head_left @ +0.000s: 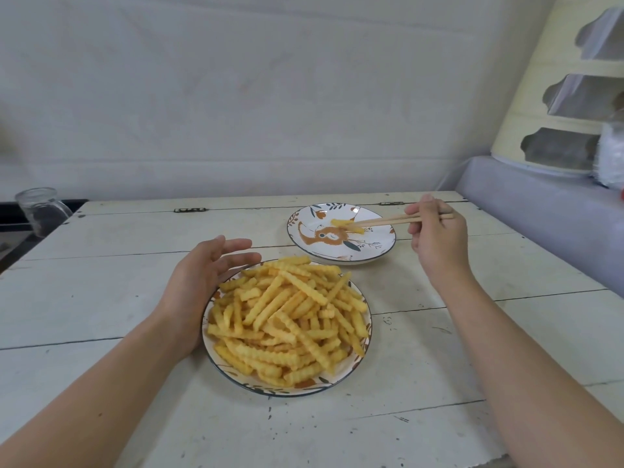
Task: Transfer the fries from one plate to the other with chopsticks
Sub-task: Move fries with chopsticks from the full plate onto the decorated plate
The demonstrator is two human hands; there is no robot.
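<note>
A heap of crinkle-cut fries (287,319) fills the near plate (236,383) in the middle of the white wooden table. My left hand (202,282) rests against that plate's left rim with its fingers straight. Behind it to the right stands a second plate (378,241) painted with an orange animal. My right hand (435,231) grips a pair of wooden chopsticks (398,219) whose tips pinch a single fry (347,226) just over the far plate's middle.
A clear glass jar (42,211) stands at the table's far left corner. Along the right side runs a lavender ledge (540,211) carrying a cream cut-out stand (557,96). Two metal hinges (189,209) lie along the table's back plank.
</note>
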